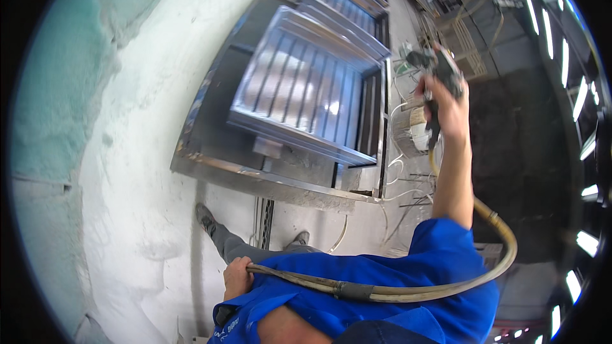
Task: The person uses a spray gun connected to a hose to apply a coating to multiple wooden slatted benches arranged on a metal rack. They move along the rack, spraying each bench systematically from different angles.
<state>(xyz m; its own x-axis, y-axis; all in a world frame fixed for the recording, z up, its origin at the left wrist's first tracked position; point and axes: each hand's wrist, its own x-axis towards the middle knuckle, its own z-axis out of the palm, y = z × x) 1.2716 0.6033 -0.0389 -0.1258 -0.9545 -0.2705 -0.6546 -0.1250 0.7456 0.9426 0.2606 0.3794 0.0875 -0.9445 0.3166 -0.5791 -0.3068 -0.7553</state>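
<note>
Pale floor [150,159] flanks metal frame [280,179] edge; right grip [453,112] holds tool [446,71]

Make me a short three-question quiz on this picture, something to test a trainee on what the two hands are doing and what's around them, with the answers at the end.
1. Multiple choice: what does the left hand hold? A, the ridged metal tray; B, the hose; C, the gun-shaped tool.
2. True or false: the right hand is resting flat on the ridged metal tray.
3. Fill in the colour: the sleeve on the right arm is ____.

Key:
1. B, the hose.
2. False: it holds the gun-shaped tool, to the right of the tray in the picture.
3. Blue.
</note>
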